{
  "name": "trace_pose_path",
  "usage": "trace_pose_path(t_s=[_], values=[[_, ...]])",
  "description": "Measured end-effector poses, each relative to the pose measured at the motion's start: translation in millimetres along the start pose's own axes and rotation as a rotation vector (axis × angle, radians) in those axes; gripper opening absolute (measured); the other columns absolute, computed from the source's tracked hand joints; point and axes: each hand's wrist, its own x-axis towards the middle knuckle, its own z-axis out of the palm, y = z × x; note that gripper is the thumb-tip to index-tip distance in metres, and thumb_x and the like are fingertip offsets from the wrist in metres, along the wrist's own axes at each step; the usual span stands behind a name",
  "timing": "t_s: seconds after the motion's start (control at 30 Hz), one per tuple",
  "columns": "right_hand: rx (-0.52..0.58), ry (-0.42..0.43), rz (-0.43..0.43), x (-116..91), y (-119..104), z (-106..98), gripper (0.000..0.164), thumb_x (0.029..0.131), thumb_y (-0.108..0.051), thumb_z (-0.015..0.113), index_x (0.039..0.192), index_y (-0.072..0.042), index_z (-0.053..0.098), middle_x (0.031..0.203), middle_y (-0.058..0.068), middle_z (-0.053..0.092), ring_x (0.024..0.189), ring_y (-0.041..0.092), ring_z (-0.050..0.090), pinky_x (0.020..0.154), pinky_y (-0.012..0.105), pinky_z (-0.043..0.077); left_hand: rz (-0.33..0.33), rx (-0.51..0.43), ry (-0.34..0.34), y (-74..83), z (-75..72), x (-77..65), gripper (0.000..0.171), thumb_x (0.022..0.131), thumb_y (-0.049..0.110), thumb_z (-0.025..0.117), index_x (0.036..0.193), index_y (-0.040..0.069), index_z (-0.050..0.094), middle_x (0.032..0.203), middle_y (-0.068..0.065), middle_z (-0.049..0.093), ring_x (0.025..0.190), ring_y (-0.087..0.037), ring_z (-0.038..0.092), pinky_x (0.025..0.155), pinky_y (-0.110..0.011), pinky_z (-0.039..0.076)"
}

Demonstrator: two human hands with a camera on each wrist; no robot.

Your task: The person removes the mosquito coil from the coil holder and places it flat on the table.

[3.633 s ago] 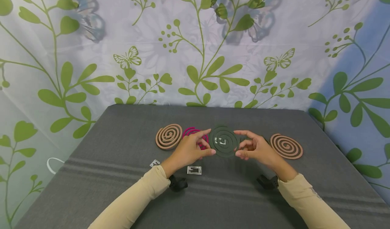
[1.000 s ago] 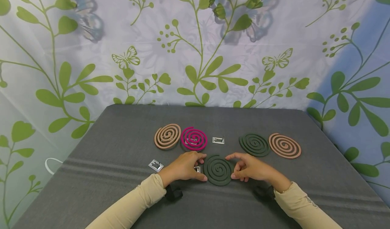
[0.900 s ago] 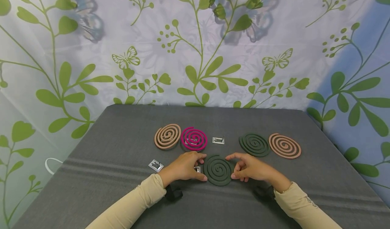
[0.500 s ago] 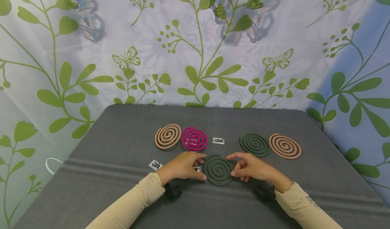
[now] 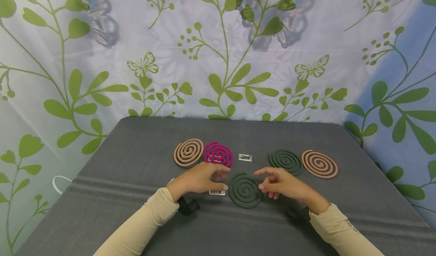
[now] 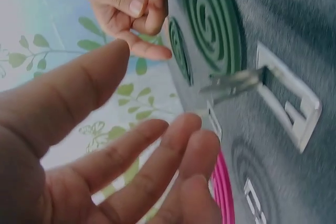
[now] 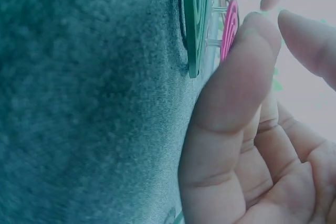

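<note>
A dark green mosquito coil [image 5: 245, 190] lies flat on the grey table between my two hands. My left hand [image 5: 201, 178] hovers to its left, fingers spread and holding nothing, above a small metal coil stand [image 5: 217, 192]. In the left wrist view this stand [image 6: 310, 111] has a raised prong. At the coil's right edge is my right hand [image 5: 286, 184], its thumb and index finger apart. The right wrist view shows nothing between the thumb and fingers of the right hand [image 7: 252, 145].
Behind lie a brown coil [image 5: 189, 152] and a pink coil [image 5: 218, 154] over metal stands, then a bare stand [image 5: 240, 157]. Further right, another green coil [image 5: 285, 161] sits beside a second brown coil [image 5: 319, 164]. A floral curtain [image 5: 177, 70] hangs behind the table [image 5: 265, 233].
Both hands earlier held the green coil near the bare stand; it was then laid nearer on the table. Since half a second ago, my left hand has drawn up and left off it.
</note>
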Motion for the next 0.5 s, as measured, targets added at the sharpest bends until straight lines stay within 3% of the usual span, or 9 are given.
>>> trace_pose_path(t_s=[0.23, 0.5], values=[[0.019, 0.008, -0.066, 2.6, -1.2, -0.1, 0.057, 0.105, -0.01, 0.071, 0.149, 0.016, 0.048, 0.09, 0.01, 0.071, 0.072, 0.014, 0.065, 0.064, 0.031, 0.058, 0.059, 0.016, -0.051, -3.6, -14.1, -1.8, 0.052, 0.104, 0.019, 0.076, 0.149, -0.001, 0.062, 0.13, -0.013, 0.074, 0.116, -0.023, 0.071, 0.101, -0.036, 0.057], [0.015, 0.054, -0.097, 11.4, -4.4, 0.9, 0.053, 0.106, -0.009, 0.071, 0.148, 0.016, 0.05, 0.097, 0.016, 0.071, 0.078, 0.016, 0.066, 0.068, 0.032, 0.059, 0.066, -0.005, 0.054, -13.5, -27.0, -1.7, 0.047, 0.105, 0.016, 0.074, 0.146, -0.003, 0.063, 0.128, -0.013, 0.075, 0.111, -0.017, 0.07, 0.096, -0.034, 0.057]])
